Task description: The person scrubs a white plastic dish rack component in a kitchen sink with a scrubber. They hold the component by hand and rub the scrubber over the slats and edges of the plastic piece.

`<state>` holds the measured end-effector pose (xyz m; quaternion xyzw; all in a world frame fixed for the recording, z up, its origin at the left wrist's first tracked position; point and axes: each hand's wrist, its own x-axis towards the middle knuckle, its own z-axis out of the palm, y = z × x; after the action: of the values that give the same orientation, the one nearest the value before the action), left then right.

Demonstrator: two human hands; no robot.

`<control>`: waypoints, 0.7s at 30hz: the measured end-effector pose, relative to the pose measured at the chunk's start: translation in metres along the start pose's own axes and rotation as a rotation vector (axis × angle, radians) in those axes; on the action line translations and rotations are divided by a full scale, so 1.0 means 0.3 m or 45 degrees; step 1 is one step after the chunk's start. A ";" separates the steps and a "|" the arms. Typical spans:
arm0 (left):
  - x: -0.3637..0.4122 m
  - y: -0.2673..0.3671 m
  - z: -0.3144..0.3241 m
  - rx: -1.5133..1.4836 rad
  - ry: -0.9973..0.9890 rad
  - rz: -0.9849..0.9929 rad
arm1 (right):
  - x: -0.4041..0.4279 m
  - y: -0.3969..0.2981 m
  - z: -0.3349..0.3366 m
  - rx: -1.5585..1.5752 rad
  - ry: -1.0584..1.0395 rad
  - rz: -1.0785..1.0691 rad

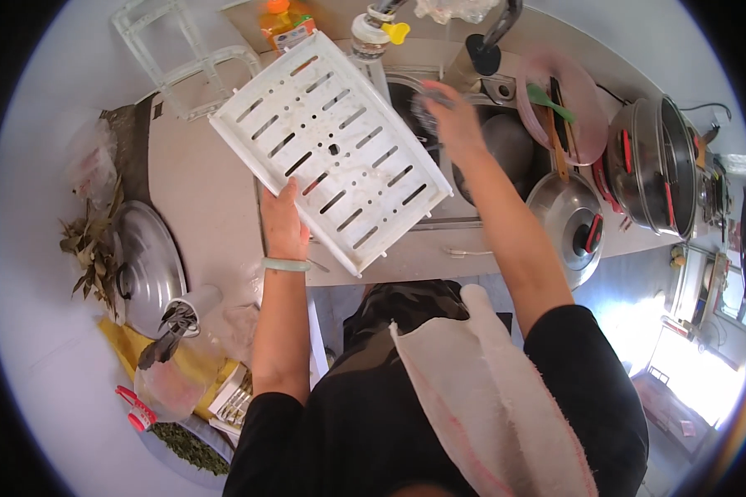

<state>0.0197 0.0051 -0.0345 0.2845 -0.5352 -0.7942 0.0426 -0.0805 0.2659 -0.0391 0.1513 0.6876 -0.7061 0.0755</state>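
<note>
My left hand [284,217] grips the long near edge of a white plastic rack shelf [348,146] with rows of slots and small holes. The shelf is tilted above the counter and the front of the sink [432,218], its surface marked with faint brownish stains. My right hand [457,124], blurred, is over the sink beside the shelf's far right side. In its fingers is a grey scouring pad [425,113], apparently of steel wire. Behind the shelf a clear tap filter with a yellow lever [396,33] hangs from the faucet.
A white rack frame [168,62] leans at the back left near an orange detergent bottle [286,25]. On the right are a pink colander [587,133] with utensils, a glass-and-steel lid [553,205] and a steamer pot [640,168]. A large metal lid [152,267] stands left.
</note>
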 end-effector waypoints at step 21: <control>0.158 0.036 0.113 0.532 0.199 0.452 | 0.093 0.119 -0.434 0.207 0.436 0.317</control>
<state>-0.0393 0.0107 -0.0353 0.2491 -0.7239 -0.6225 0.1625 -0.0813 0.3965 -0.0829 0.3583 0.6071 -0.7085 0.0317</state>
